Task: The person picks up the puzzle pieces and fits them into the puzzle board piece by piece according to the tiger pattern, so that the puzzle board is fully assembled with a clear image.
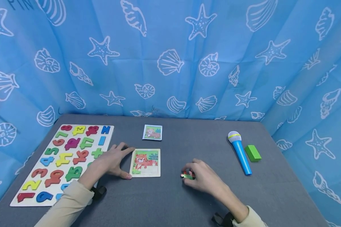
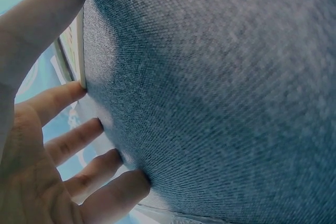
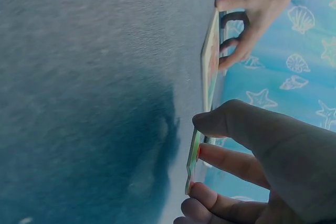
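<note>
My right hand pinches a jigsaw piece, green and red on its face, between thumb and fingers. In the right wrist view the piece is seen nearly edge-on above the grey cloth. Left of it lies a small square jigsaw board with a tiger picture; its lower right part is bare. My left hand touches the board's left side, thumb at the lower corner and index finger at the upper one. The other left fingers spread loosely over the cloth in the left wrist view.
A small tiger picture card lies behind the board. On the left, a large number puzzle board reaches under my left forearm. To the right are a blue toy microphone and a green block. A blue seashell curtain borders the table.
</note>
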The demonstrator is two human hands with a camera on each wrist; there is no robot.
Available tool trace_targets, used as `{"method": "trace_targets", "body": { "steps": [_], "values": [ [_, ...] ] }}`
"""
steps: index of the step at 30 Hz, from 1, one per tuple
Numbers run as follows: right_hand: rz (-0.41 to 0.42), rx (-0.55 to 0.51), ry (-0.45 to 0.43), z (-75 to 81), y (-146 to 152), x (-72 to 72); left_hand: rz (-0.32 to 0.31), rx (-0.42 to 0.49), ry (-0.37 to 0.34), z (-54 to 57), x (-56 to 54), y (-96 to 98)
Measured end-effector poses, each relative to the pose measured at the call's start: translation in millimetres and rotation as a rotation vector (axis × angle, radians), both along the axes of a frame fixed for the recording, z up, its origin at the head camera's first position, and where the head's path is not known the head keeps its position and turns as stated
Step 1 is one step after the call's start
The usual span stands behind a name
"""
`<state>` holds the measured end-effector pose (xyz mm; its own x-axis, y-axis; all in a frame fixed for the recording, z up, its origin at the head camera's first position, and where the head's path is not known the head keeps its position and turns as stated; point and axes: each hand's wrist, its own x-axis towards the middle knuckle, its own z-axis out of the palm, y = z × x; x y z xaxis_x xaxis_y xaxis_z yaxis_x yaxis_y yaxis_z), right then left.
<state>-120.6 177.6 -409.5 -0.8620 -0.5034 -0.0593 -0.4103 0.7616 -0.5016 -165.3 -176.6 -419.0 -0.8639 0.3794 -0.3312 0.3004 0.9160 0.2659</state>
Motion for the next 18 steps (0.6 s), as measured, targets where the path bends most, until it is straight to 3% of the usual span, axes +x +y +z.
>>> {"method": "trace_targets", "body": {
  "steps": [8, 18],
  "values": [
    [0.003, 0.044, 0.064, 10.8, -23, -3.4, -0.007, 0.006, 0.007, 0.6, 1.4, -0.3],
    [0.075, 0.008, 0.116, 18.7, -59, -9.8, 0.001, 0.003, 0.002, 0.8, 1.0, 0.0]
  ]
}}
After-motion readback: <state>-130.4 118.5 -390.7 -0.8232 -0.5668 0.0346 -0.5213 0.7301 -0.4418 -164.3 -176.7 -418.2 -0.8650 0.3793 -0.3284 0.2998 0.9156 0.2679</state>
